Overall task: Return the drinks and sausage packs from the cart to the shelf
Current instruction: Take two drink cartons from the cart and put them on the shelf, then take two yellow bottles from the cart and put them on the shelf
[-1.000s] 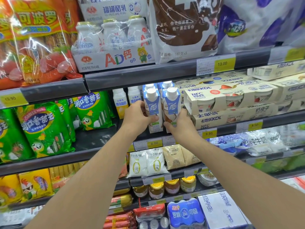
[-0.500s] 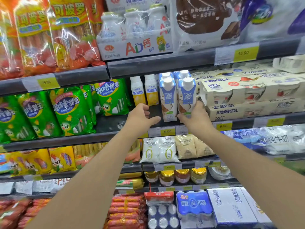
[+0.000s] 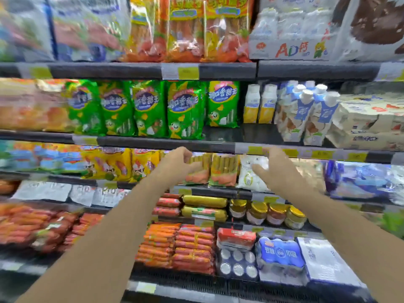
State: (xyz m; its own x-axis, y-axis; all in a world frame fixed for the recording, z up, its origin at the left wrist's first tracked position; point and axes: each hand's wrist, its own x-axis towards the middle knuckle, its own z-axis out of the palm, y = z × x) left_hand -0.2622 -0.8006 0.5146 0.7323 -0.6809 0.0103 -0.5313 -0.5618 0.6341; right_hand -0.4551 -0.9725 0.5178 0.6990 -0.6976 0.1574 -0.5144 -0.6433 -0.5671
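Note:
Two blue-and-white drink cartons [image 3: 306,119] stand upright at the front of the second shelf [image 3: 166,143], right of centre, with more cartons behind them. My left hand [image 3: 177,162] and my right hand [image 3: 275,169] hang below that shelf's edge, both empty with fingers spread, apart from the cartons. Green sausage packs [image 3: 150,110] fill the same shelf to the left. Orange sausage packs [image 3: 190,29] hang on the top shelf. The cart is out of sight. The picture is blurred.
Two yellow bottles [image 3: 260,103] stand left of the cartons, with bare shelf in front of them. White yogurt boxes [image 3: 367,123] sit to the right. Lower shelves hold yellow sausage packs [image 3: 122,165], jars [image 3: 269,213] and red sausages [image 3: 179,246].
Both hands have let go of the two cartons and dropped back below the shelf edge. The view has swung left, so the cartons now sit at the right.

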